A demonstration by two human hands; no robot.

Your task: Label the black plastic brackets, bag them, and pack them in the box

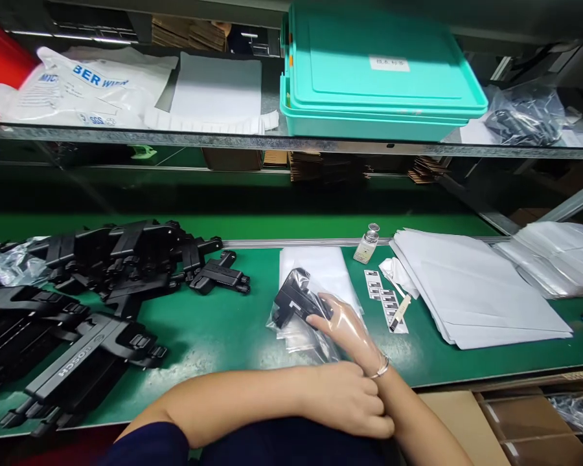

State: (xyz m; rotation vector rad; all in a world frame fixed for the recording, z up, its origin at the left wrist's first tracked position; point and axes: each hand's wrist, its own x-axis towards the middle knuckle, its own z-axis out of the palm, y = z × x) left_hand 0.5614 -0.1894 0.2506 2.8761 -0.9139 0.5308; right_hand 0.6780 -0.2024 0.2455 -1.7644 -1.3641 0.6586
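My right hand point(350, 327) reaches inside a clear plastic bag point(330, 349), its thumb and fingers closed on the end of a black plastic part point(291, 301) with a small white mark. The film lies over that hand almost to the bracelet point(381, 367). My left hand point(347, 398) crosses over the right forearm near the wrist, fingers curled. Whatever it may be gripping is hidden. Beneath the bagged part lies a stack of white sheets or bags point(315, 262).
Black parts point(140, 259) and grey-black BOSCH-marked parts point(82, 362) crowd the left. Rightward are a small bottle point(366, 244), label sheet point(383, 298), cream-coloured tool point(401, 312), white sheets point(480, 291) and plastic bags point(563, 252). A shelf point(223, 133) above holds a teal box point(383, 123).
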